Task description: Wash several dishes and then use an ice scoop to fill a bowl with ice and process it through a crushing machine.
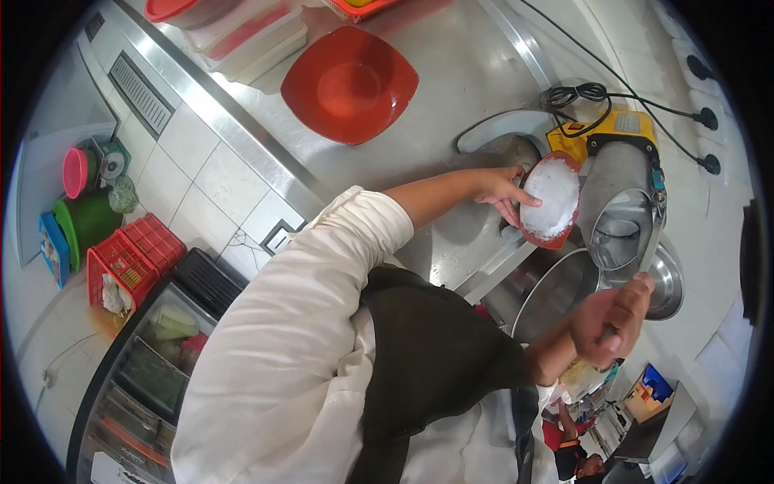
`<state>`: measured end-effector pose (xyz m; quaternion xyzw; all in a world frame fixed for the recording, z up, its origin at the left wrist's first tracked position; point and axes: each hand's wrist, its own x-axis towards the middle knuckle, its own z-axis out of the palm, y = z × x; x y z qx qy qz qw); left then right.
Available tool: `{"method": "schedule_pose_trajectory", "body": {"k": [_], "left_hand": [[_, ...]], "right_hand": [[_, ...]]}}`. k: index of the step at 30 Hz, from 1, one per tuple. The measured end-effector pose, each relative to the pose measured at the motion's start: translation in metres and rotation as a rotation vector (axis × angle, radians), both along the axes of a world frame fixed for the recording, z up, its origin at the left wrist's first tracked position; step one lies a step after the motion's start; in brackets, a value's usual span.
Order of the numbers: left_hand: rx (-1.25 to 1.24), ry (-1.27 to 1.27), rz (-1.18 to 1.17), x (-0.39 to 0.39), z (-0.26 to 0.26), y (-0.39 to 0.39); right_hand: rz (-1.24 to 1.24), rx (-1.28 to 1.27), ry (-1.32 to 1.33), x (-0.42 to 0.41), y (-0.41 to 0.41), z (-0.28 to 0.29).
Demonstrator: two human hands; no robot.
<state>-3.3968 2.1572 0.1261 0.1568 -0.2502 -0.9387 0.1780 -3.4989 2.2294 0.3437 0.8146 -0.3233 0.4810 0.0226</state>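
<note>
My left hand (503, 192) grips the near side of a small red bowl (559, 243), its thumb over the rim and touching the ice. White shaved ice (549, 196) fills the bowl, which is tilted beside an ice-shaving machine. That ice shaver (620, 163) has a yellow body and a grey metal barrel, and some ice shows in the barrel's open mouth. My right hand (612, 323) is closed around the end of the machine's metal lever (653, 242). The machine's outlet is partly hidden behind the bowl and my left hand.
A large red square bowl (351, 121) rests on the steel counter (447, 66), near stacked plastic containers (254, 45). A big steel pot (562, 290) stands below the barrel. Black cables (580, 94) run to wall sockets. Crates (136, 260) sit left; a person (571, 454) is at lower right.
</note>
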Motion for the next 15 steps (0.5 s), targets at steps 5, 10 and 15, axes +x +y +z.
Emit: {"method": "schedule_pose_trajectory", "body": {"k": [5, 10, 15], "left_hand": [[-0.036, -0.006, -0.058, -0.009, 0.01, -0.003], [-0.002, 0.018, -0.045, -0.01, 0.006, -0.001], [0.018, 0.007, -0.029, -0.005, 0.009, 0.0]], "right_hand": [[-0.072, -0.106, 0.064, 0.01, 0.0, -0.021], [-0.132, -0.151, 0.088, 0.016, -0.003, -0.034], [-0.162, -0.135, 0.1, 0.018, -0.002, -0.038]]}}
